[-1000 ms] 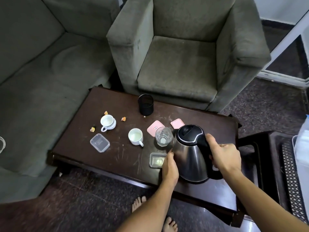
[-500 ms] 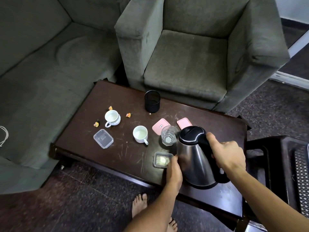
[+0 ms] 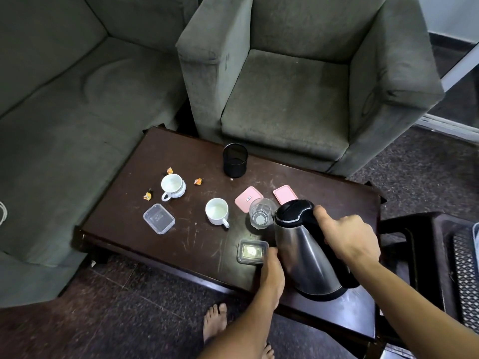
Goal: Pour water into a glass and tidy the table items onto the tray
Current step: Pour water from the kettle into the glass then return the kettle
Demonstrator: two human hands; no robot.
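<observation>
Brushed-steel conical kettle [image 3: 308, 257], black-lidded, just beside clear faceted glass [image 3: 260, 213] on scratched dark wooden worktop [image 3: 160, 255]. Right hand [image 3: 350, 237] fingers [image 3: 334, 225] wrap its black handle [image 3: 348, 277]; left hand [image 3: 272, 273] touches its smooth wall, finger curl hidden.

The dark table [image 3: 181, 244] (scuffed) carries two cups [image 3: 217, 211], a glass [image 3: 260, 213], two clear boxes [image 3: 159, 218], pink lids [image 3: 248, 198], sweets [image 3: 198, 181].
</observation>
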